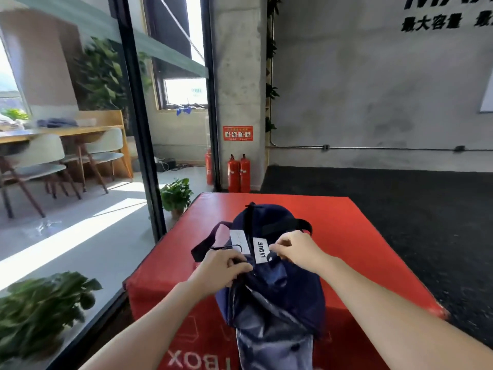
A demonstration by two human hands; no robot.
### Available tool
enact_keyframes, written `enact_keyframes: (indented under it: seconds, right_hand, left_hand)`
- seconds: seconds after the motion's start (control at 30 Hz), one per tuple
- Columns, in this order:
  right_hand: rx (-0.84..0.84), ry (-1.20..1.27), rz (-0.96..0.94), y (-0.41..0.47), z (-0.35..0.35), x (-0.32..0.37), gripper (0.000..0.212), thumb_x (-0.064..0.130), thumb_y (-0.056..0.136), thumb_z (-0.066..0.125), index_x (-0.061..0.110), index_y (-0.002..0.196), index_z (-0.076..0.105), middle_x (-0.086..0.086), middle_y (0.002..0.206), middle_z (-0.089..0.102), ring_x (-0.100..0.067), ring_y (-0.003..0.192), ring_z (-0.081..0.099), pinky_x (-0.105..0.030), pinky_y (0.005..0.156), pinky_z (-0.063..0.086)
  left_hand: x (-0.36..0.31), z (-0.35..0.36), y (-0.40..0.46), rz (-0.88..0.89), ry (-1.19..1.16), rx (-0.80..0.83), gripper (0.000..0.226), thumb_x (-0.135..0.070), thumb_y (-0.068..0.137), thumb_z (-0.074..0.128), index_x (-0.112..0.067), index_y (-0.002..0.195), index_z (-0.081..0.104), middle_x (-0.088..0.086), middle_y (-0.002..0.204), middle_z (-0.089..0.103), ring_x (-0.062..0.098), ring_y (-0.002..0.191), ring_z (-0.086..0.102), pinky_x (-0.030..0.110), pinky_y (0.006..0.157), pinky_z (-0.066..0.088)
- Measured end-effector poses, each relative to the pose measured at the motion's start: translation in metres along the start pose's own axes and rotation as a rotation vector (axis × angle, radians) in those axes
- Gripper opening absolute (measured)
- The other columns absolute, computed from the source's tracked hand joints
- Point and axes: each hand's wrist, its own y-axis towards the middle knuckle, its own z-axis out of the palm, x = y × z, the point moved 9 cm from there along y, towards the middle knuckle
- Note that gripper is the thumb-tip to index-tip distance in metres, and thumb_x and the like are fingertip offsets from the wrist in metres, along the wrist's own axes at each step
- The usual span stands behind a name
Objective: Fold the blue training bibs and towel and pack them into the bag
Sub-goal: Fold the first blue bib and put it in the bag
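Between the two hands, on a red padded box (360, 236), lies a dark blue bag (269, 222), its long axis running straight away from the person, from the near edge of the box toward the wall. White tags (260, 249) hang at the bag's middle, just between the hands.

From the head camera, the left hand (221, 268) sits on the bag's left side, fingers curled and gripping a fold of dark blue fabric at what looks like the edge of the opening. The right hand (296, 249) reaches in from the other side, a little farther out than the left, its fingers bent and pinching the bag's fabric just beside the tag marked LVQUE. Both forearms come in low from the near corners and meet over the bag's middle, so neither hand is clearly nearer to it; both are already touching it.

Nearer than the hands, blue-grey, shiny fabric (272, 337) trails off the box's near edge toward the person. Whether this is a bib, the towel or part of the bag itself I cannot tell.

My judgement is that the hands are working the bag's mouth, opening or closing it, and any pull would run along the bag's length.
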Motion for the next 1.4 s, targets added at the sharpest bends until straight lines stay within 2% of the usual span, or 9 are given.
enact_keyframes:
  seconds: [0.17, 0.27, 0.43, 0.53, 0.77, 0.83, 1.0, 1.23, 1.4]
  right_hand:
    - [-0.017, 0.018, 0.034, 0.042, 0.023, -0.013, 0.014, 0.025, 0.093, 0.07, 0.012, 0.087, 0.074, 0.005, 0.073, 0.074, 0.004, 0.061, 0.067, -0.009, 0.058, 0.044]
    - [0.022, -0.029, 0.075, 0.076, 0.046, -0.032, 0.014, 0.03, 0.092, 0.069, 0.016, 0.09, 0.07, 0.002, 0.082, 0.074, -0.01, 0.071, 0.072, -0.025, 0.07, 0.055]
    - [0.054, -0.26, 0.196, 0.121, 0.081, -0.068, 0.043, 0.057, 0.087, 0.064, 0.025, 0.114, 0.059, 0.004, 0.111, 0.056, -0.019, 0.103, 0.059, -0.038, 0.085, 0.051]
    - [0.069, -0.272, 0.305, 0.136, 0.095, -0.089, 0.06, 0.064, 0.086, 0.062, 0.021, 0.125, 0.052, -0.004, 0.122, 0.053, -0.028, 0.113, 0.057, -0.039, 0.088, 0.048]
    - [0.045, -0.191, 0.445, 0.151, 0.112, -0.121, 0.085, 0.066, 0.073, 0.075, 0.013, 0.132, 0.043, -0.015, 0.134, 0.049, -0.038, 0.123, 0.05, -0.042, 0.096, 0.046]
    - [0.042, -0.212, 0.465, 0.152, 0.116, -0.118, 0.089, 0.071, 0.072, 0.073, 0.013, 0.133, 0.042, -0.016, 0.135, 0.048, -0.04, 0.124, 0.048, -0.044, 0.097, 0.045]
    - [0.05, -0.378, 0.498, 0.155, 0.129, -0.104, 0.096, 0.087, 0.068, 0.061, 0.018, 0.132, 0.043, -0.015, 0.136, 0.045, -0.038, 0.126, 0.044, -0.049, 0.097, 0.044]
    - [0.029, -0.424, 0.551, 0.155, 0.137, -0.101, 0.1, 0.088, 0.064, 0.061, 0.019, 0.135, 0.046, -0.01, 0.138, 0.043, -0.035, 0.129, 0.04, -0.051, 0.096, 0.04]
    - [-0.021, -0.435, 0.522, 0.155, 0.13, -0.095, 0.079, 0.073, 0.07, 0.06, 0.018, 0.127, 0.059, -0.005, 0.13, 0.051, -0.031, 0.123, 0.047, -0.048, 0.097, 0.04]
  left_hand:
    - [0.024, -0.012, 0.039, -0.103, 0.036, -0.255, 0.011, -0.049, 0.086, 0.069, -0.039, 0.087, 0.074, -0.014, 0.064, 0.058, 0.004, 0.068, 0.056, 0.026, 0.068, 0.047]
    - [0.049, 0.005, 0.074, -0.164, 0.027, -0.218, 0.012, -0.039, 0.085, 0.071, -0.036, 0.096, 0.075, -0.013, 0.092, 0.057, 0.003, 0.084, 0.058, 0.024, 0.075, 0.045]
    - [0.096, 0.039, 0.124, -0.329, 0.017, -0.063, 0.039, -0.039, 0.081, 0.073, -0.033, 0.12, 0.069, -0.003, 0.128, 0.052, 0.014, 0.112, 0.054, 0.026, 0.092, 0.041]
    - [0.107, 0.046, 0.15, -0.351, -0.004, 0.008, 0.044, -0.031, 0.081, 0.076, -0.027, 0.125, 0.068, -0.003, 0.115, 0.064, 0.007, 0.085, 0.055, 0.021, 0.081, 0.042]
    - [0.129, 0.052, 0.164, -0.368, -0.006, 0.079, 0.036, -0.017, 0.076, 0.083, -0.021, 0.111, 0.075, -0.001, 0.102, 0.061, 0.016, 0.079, 0.058, 0.019, 0.063, 0.046]
    - [0.134, 0.046, 0.164, -0.341, 0.059, 0.079, 0.035, -0.013, 0.079, 0.08, -0.02, 0.113, 0.073, 0.0, 0.106, 0.063, 0.016, 0.079, 0.057, 0.019, 0.068, 0.046]
    - [0.146, 0.026, 0.157, -0.328, 0.184, 0.047, 0.037, -0.011, 0.084, 0.073, -0.029, 0.116, 0.07, -0.003, 0.124, 0.062, 0.023, 0.11, 0.061, 0.036, 0.094, 0.051]
    - [0.155, 0.021, 0.14, -0.334, 0.151, 0.005, 0.035, -0.01, 0.087, 0.063, -0.034, 0.111, 0.072, -0.001, 0.129, 0.063, 0.024, 0.114, 0.061, 0.042, 0.097, 0.051]
    - [0.156, 0.029, 0.133, -0.345, 0.072, 0.008, 0.03, -0.021, 0.086, 0.065, -0.035, 0.111, 0.073, -0.006, 0.121, 0.067, 0.021, 0.108, 0.063, 0.039, 0.094, 0.053]
